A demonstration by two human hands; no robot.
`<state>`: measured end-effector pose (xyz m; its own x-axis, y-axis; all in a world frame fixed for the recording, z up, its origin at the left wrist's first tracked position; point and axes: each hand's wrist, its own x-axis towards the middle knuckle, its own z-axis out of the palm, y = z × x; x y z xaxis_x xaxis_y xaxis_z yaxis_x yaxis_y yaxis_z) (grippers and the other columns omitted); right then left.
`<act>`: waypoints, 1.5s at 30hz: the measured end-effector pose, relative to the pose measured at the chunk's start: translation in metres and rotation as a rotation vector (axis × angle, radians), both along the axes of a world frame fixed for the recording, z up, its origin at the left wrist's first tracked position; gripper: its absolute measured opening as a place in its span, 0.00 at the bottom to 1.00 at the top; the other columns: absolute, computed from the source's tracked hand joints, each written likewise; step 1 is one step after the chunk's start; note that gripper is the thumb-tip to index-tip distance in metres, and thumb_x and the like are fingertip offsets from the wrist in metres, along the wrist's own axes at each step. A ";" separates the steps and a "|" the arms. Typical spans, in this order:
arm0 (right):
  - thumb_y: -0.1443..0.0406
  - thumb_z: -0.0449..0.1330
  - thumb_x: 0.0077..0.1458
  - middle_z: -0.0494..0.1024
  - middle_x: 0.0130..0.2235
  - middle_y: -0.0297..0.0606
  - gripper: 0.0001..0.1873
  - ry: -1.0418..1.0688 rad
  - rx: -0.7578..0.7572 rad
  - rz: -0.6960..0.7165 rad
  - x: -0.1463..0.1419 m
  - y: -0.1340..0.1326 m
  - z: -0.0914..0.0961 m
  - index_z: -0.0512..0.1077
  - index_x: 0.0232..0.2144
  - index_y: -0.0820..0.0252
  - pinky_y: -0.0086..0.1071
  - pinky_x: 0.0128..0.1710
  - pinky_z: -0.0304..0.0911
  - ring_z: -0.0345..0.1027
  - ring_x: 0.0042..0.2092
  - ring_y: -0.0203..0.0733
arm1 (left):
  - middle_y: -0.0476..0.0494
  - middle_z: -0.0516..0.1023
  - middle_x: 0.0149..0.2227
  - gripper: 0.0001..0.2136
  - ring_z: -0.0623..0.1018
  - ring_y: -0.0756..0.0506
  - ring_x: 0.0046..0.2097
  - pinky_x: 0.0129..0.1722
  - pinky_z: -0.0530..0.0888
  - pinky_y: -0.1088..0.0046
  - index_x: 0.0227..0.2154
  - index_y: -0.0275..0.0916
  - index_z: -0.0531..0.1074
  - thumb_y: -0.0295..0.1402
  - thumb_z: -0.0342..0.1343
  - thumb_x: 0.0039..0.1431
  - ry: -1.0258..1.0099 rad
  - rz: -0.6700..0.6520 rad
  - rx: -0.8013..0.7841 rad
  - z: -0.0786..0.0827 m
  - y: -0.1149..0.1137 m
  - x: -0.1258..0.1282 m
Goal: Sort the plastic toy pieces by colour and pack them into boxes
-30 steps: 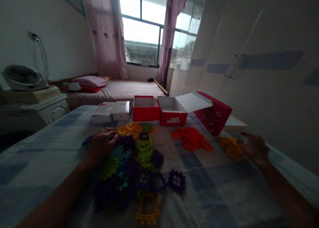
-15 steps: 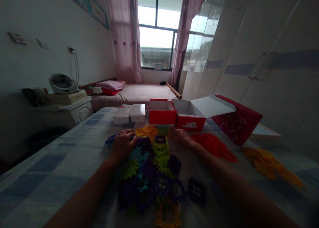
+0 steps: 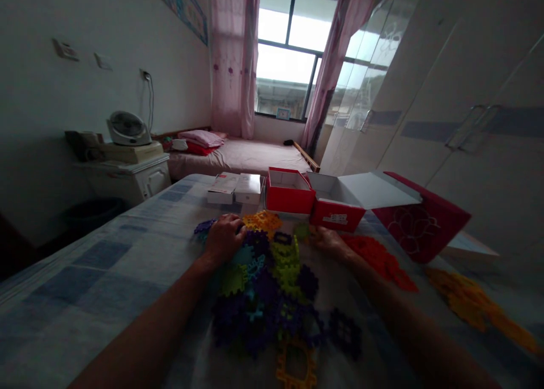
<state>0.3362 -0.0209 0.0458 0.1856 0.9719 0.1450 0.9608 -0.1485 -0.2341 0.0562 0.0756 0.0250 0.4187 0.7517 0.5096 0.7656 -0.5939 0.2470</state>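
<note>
A heap of interlocking plastic building pieces lies on the checked cloth, with purple pieces, lime green pieces, light blue pieces and yellow-orange pieces. My left hand rests at the heap's left side, fingers curled down beside the yellow-orange and purple ones; what lies under its fingertips is hidden. My right hand is closed at the fingertips on a green building piece, slightly blurred, just in front of the red boxes. Close to its wrist is a pile of red pieces.
An open red box and a red box with its lid folded back stand behind the heap, beside two white boxes. A dark red box panel leans at right. Orange pieces lie at far right.
The view has swung left and tilted, so everything sits farther right. My right hand has moved a little rightward with the green piece, away from the heap. My left hand stays about where it was.
</note>
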 end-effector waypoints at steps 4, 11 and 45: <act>0.68 0.52 0.53 0.75 0.36 0.44 0.08 -0.086 0.051 -0.070 0.015 -0.014 0.012 0.70 0.33 0.61 0.29 0.33 0.59 0.68 0.35 0.40 | 0.43 0.76 0.43 0.12 0.72 0.43 0.47 0.48 0.66 0.65 0.35 0.39 0.76 0.34 0.47 0.57 -0.005 -0.014 -0.022 0.002 -0.001 0.000; 0.63 0.50 0.56 0.71 0.36 0.39 0.12 0.032 0.120 0.260 -0.022 0.032 0.030 0.70 0.27 0.61 0.28 0.36 0.61 0.65 0.35 0.36 | 0.47 0.77 0.43 0.12 0.72 0.43 0.48 0.51 0.63 0.62 0.35 0.44 0.77 0.33 0.47 0.57 -0.004 -0.128 -0.087 0.007 -0.005 -0.001; 0.61 0.62 0.41 0.74 0.28 0.37 0.14 0.903 -0.134 0.315 -0.058 0.094 0.026 0.71 0.30 0.65 0.23 0.24 0.59 0.65 0.27 0.33 | 0.45 0.77 0.39 0.13 0.74 0.45 0.42 0.52 0.61 0.59 0.30 0.41 0.74 0.36 0.44 0.60 0.085 -0.132 -0.079 0.008 -0.008 0.003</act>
